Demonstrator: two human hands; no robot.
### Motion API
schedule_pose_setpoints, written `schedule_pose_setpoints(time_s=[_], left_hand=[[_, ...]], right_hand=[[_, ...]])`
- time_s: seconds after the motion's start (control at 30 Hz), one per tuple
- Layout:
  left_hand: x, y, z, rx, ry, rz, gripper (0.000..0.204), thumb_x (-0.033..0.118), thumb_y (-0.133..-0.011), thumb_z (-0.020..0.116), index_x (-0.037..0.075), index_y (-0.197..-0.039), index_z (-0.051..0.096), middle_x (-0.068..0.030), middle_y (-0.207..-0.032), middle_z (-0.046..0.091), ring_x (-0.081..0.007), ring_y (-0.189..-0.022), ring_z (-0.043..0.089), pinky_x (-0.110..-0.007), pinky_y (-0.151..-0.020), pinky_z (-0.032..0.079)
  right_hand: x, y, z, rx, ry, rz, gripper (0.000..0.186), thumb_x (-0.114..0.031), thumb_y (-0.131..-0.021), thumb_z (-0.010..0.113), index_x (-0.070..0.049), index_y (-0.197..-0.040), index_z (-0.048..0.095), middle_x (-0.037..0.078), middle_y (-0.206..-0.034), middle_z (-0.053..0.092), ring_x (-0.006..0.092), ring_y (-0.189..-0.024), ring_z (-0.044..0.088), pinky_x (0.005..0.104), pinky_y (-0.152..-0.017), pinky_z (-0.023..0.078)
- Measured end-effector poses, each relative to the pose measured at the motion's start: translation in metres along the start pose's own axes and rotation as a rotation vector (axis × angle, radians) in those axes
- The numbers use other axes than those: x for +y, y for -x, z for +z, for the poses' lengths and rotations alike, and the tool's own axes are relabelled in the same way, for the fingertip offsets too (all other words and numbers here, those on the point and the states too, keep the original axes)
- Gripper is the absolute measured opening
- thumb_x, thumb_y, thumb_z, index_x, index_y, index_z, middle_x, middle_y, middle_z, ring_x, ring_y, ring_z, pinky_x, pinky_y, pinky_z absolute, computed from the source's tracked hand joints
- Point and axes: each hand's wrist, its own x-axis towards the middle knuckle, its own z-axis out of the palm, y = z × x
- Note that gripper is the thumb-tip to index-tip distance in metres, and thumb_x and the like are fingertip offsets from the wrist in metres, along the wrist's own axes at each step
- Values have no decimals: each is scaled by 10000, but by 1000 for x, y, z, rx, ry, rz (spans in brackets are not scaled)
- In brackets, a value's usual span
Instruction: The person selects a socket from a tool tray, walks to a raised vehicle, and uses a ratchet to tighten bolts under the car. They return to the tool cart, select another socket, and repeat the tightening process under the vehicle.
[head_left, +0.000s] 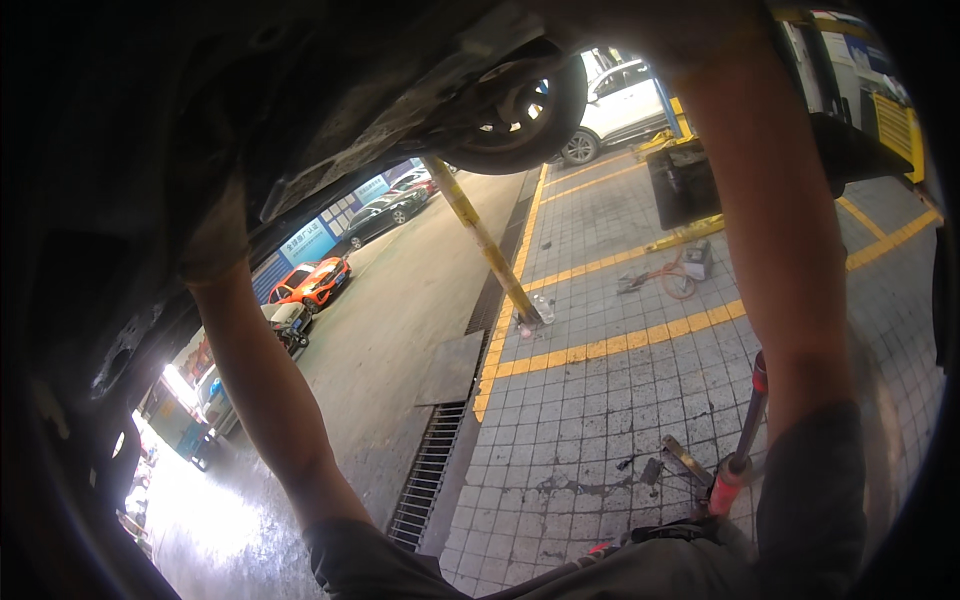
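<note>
Both my arms reach up to the dark underside of a raised car. My left hand is in deep shadow at the left, against or close to the underbody; its fingers cannot be made out. At the upper right, my right hand is up among dark parts, its fingers lost in the shadow. Whether either hand holds anything does not show. A wheel with a black tire hangs from the car between my arms.
Below stands a red-and-grey pole-like tool, by my right forearm. A yellow post rises from the tiled floor beside a drain grate. A cable with a box lies farther off. Parked are an orange car and a white car.
</note>
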Motion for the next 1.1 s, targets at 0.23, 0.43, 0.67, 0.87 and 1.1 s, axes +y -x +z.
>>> schedule_pose_setpoints(time_s=[0.23,0.43,0.67,0.87,1.1], left_hand=[[4,-18,-34,-251,-691,260,520,271,-1179,564,126,-1668,462,-147,-1669,538,-327,-1477,607,-456,-1201,568],[-3,0,3,1,-467,232,537,308,-1165,590,149,-1667,483,-179,-1624,581,-360,-1387,675,-518,-1115,612],[-16,24,24,-79,-506,283,536,316,-1150,620,133,-1644,514,-181,-1565,628,-350,-1346,693,-493,-1075,619],[-9,15,12,-51,-446,256,517,299,-1153,614,125,-1631,522,-179,-1561,629,-328,-1381,667,-468,-1114,600],[-14,23,22,-35,-769,318,527,283,-1136,647,91,-1613,530,-189,-1552,632,-329,-1368,677,-452,-1104,614]], right_hand=[[5,1,0,-15,1,-1,298,-122,-924,682,-21,-1195,753,177,-1211,748,336,-1153,707,419,-1045,602],[3,4,0,-19,-13,6,303,-126,-931,679,-23,-1207,749,177,-1221,746,337,-1156,707,418,-1041,605],[7,4,1,-26,-20,28,308,-131,-939,674,-25,-1220,744,177,-1232,743,339,-1160,707,416,-1036,608],[8,6,5,-44,-26,27,313,-135,-947,671,-27,-1232,740,177,-1241,741,340,-1163,707,415,-1032,610],[9,5,3,-65,-33,22,318,-140,-955,666,-30,-1245,735,177,-1252,739,342,-1167,706,413,-1028,613]])
